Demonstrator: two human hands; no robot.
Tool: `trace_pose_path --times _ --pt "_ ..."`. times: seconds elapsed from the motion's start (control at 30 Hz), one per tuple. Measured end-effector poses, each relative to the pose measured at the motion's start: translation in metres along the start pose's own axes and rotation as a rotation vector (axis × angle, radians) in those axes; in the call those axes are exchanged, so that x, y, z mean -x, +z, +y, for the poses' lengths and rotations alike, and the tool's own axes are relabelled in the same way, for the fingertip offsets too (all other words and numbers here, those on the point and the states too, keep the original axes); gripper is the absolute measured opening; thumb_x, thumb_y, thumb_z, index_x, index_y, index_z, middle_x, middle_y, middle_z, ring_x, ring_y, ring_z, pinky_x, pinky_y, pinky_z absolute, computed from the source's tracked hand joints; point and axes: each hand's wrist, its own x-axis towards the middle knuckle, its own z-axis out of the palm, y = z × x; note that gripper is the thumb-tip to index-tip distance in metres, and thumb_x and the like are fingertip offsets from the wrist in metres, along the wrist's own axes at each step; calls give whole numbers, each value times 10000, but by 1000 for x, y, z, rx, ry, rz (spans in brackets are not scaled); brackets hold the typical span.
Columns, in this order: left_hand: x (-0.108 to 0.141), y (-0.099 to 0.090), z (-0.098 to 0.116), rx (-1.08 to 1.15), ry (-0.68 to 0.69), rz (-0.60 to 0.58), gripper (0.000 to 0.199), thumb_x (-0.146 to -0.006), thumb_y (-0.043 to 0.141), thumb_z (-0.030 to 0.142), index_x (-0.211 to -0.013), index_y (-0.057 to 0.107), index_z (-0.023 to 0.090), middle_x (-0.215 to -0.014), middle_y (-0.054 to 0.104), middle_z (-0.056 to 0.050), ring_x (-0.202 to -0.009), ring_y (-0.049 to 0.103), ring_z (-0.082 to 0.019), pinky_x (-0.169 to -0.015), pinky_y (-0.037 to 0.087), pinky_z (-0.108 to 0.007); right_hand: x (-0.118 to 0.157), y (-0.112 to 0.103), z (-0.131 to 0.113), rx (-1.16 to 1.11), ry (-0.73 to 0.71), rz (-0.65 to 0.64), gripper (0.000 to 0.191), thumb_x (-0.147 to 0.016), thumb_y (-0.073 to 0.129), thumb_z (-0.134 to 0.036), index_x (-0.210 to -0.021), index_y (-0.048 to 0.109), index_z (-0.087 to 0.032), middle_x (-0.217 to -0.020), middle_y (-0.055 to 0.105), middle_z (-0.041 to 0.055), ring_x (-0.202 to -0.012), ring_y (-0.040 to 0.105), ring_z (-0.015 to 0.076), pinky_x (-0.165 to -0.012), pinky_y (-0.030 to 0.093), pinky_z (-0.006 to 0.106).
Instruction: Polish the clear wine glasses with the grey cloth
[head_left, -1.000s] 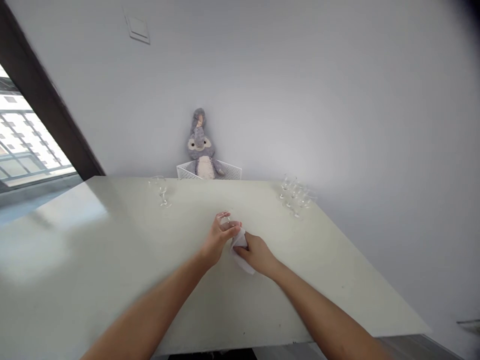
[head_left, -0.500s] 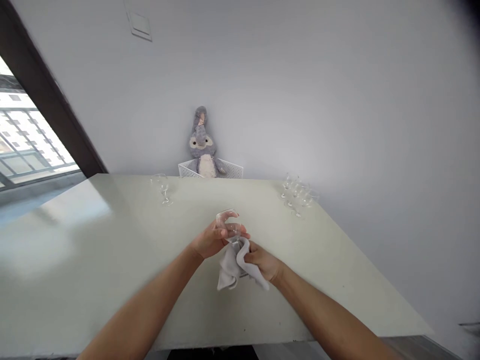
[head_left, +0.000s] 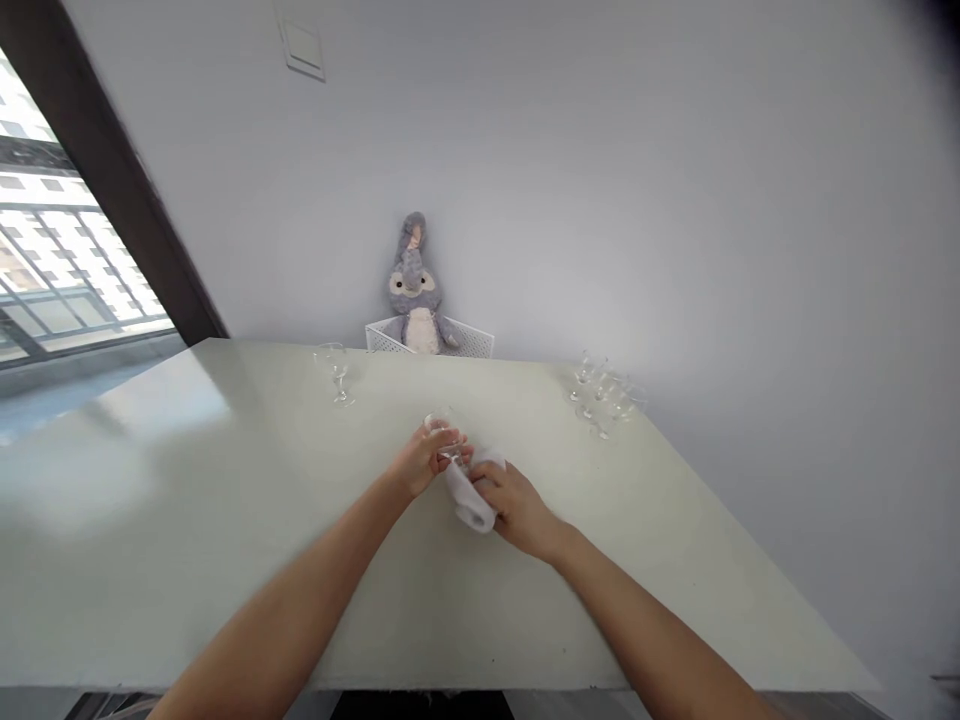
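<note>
My left hand [head_left: 427, 460] has its fingers wrapped round a clear stemmed glass [head_left: 441, 424], which tilts with its bowl up and to the left, above the middle of the table. In my right hand [head_left: 517, 508] is a white cloth [head_left: 472, 505], pinched around the lower end of the glass. The cloth hides the foot of the glass, and a fold of it hangs down between my two hands.
On the pale table [head_left: 337, 600], a single clear glass [head_left: 340, 378] stands at the back left. Several clear glasses [head_left: 602, 392] cluster at the back right. Behind the far edge, a grey plush toy [head_left: 421, 300] sits in a white basket [head_left: 478, 342] against the wall.
Both hands have moved slightly left and away from me with the glass. My left fingers have closed more around the bowl, and the cloth is now bunched closer together. The view has shifted slightly.
</note>
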Motion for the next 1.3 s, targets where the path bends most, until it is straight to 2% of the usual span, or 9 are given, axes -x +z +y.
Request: trace_pose_path --times 0.13,0.3,0.43,0.63,0.8,0.93,1.13,1.2,1.3 --pt "5 3 2 30 -63 -111 305 -639 661 265 -873 482 190 -810 618 -32 -695 619 -149 -678 486 -306 1 3 -3 -80 -9 6 116 -719 521 -122 -719 605 -202 -860 540 36 -811 492 163 -732 392 304" --pt "12 11 8 204 49 -198 317 -720 578 380 -973 487 213 -978 601 -65 -998 564 -222 -829 447 -375 -3 -4 -6 -857 280 242 182 -631 691 -281 -782 617 -209 -822 565 17 -753 532 168 -703 432 319" --pt "14 21 10 215 191 -113 298 -753 533 415 -980 466 234 -1078 564 -54 -1110 489 -218 -888 417 -394 -8 8 -6 -1403 533 428 332 -651 661 -429 -907 584 -230 -790 617 13 -667 563 168 -638 471 353" --pt "18 34 6 21 440 35 519 -650 679 286 -1042 338 281 -975 569 -9 -998 561 -190 -903 390 -389 -13 26 -3 -1596 699 346 390 -800 417 -533 -843 587 -185 -708 630 31 -607 574 150 -647 485 341" --pt "23 41 -1 -167 601 -12 588 -614 706 248 -1052 314 263 -1000 532 -29 -996 554 -205 -897 387 -382 -9 31 9 -1441 738 347 233 -725 597 -375 -817 580 -161 -682 616 23 -545 544 141 -509 454 290" --pt "20 35 2 -177 644 78 544 -661 672 240 -1052 296 273 -984 510 -27 -998 553 -199 -883 405 -376 -4 27 10 -924 674 299 227 -693 623 -369 -734 598 -147 -609 573 8 -533 508 131 -506 421 268" --pt "17 21 17 -242 858 321 529 -693 644 235 -1067 272 283 -1033 478 -38 -1038 526 -190 -901 391 -382 0 0 -17 -211 213 17 442 -602 696 -418 -1007 608 -265 -1232 471 36 -891 547 194 -719 426 288" --pt "18 21 17 -320 949 336 528 -697 638 212 -1075 274 272 -1032 480 -44 -1033 525 -188 -918 377 -397 1 -7 -18 -169 186 73 276 -748 551 -437 -939 638 -258 -1234 475 35 -815 565 164 -682 425 274" --pt "19 24 11 -468 1081 283 563 -681 648 178 -1095 274 255 -1026 493 -54 -1024 525 -198 -907 385 -426 2 -11 -11 -199 250 310 418 -884 290 -404 -792 650 -213 -1033 591 49 -555 518 96 -578 412 255"
